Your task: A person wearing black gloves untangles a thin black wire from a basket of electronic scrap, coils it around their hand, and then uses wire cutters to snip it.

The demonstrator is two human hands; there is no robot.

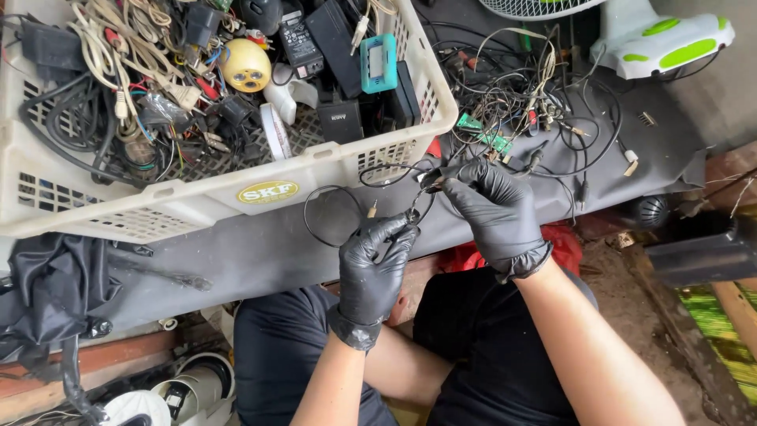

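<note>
Both my hands wear black gloves and work above a dark grey mat (260,244). My left hand (374,264) pinches a thin black cable (323,189) that loops out to the left and ends in a small gold-tipped plug (372,210). My right hand (493,209) grips the other end of the same cable, with a small black part held between thumb and fingers near the crate's corner. The two hands are close together, about a hand's width apart.
A white plastic crate (197,201) full of cables, adapters and chargers sits at upper left. A tangle of thin wires and small green circuit boards (512,102) lies at upper right. A white and green fan base (670,43) stands behind. Black cloth (47,292) lies at left.
</note>
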